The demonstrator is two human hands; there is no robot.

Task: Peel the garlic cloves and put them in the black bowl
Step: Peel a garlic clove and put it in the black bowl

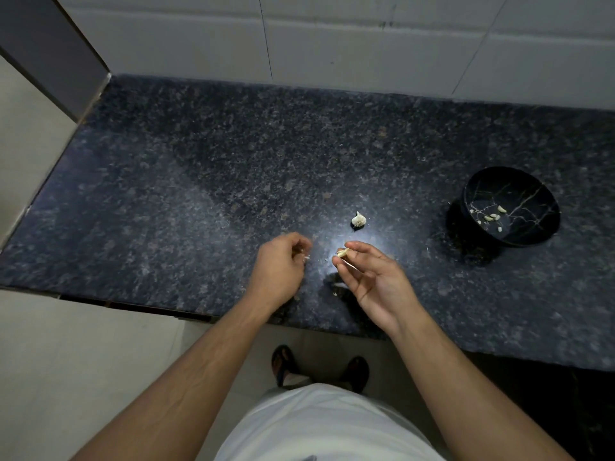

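My right hand (372,284) pinches a garlic clove (342,252) between thumb and forefinger, palm turned up, just above the counter. To its left my left hand (279,267) has its fingers curled, with a small white scrap of peel (307,257) at the fingertips. A partial garlic bulb (358,219) sits on the dark granite counter (199,194) just beyond both hands. The black bowl (519,181) stands at the right, tilted toward me, with several peeled cloves (494,216) inside.
Bits of peel (339,287) lie on the counter under my right hand. A white tiled wall (332,44) runs behind the counter. The counter's front edge runs close below my wrists, and my feet (319,367) show on the floor below.
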